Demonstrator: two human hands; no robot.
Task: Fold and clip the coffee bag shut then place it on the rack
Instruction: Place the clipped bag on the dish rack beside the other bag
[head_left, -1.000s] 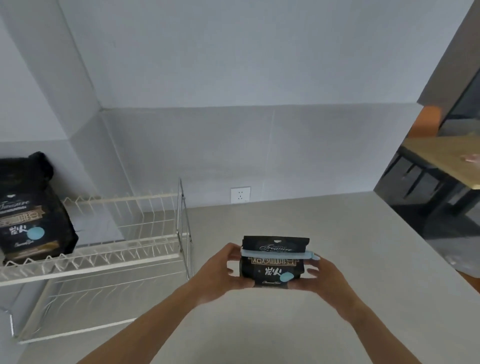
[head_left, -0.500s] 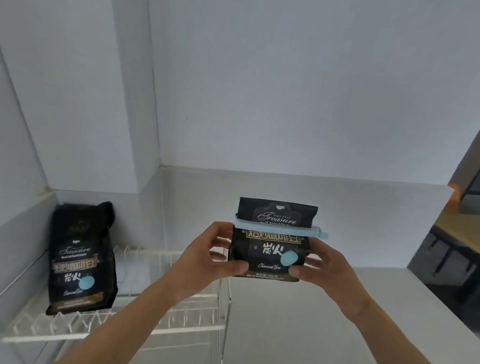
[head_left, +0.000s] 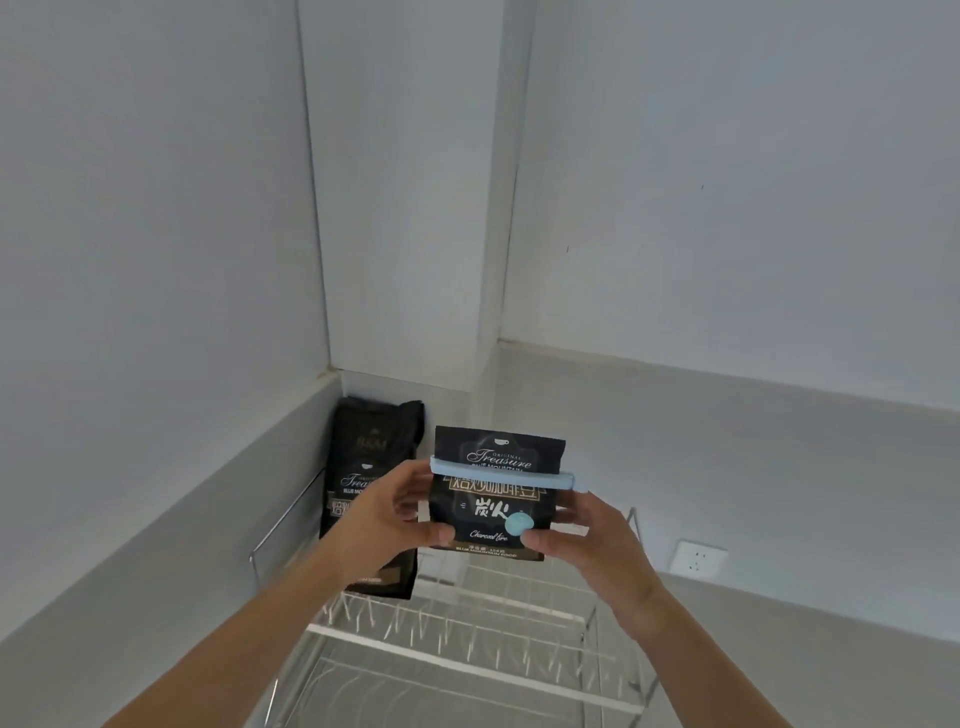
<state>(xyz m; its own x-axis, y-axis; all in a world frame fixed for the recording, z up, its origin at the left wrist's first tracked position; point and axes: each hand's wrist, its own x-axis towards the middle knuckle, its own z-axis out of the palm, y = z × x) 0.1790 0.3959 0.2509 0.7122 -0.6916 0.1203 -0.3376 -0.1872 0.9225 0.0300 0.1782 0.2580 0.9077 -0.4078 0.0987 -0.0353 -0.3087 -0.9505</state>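
**Above the rack, the clipped bag held in both hands**

Over the white wire rack (head_left: 467, 639) the coffee bag (head_left: 496, 499) now hangs upright between both hands; half a second ago it was held to the right of the rack, and a second ago low over the table. The second bag (head_left: 371, 499) (standing at the rack's far left end) now sits just behind the left hand (head_left: 384, 525) instead of well apart. The left fingers (head_left: 410, 506) wrap the bag's left edge, thumb on the front near the bottom; the right hand (head_left: 587, 540) closes on the right edge, thumb beside the pale blue dot. A light blue clip (head_left: 501, 474) runs across the folded top. The label reads "ORIGINAL Treasure", "Charcoal fire" and "BLUE MOUNTAIN FOOD", with Chinese characters between.
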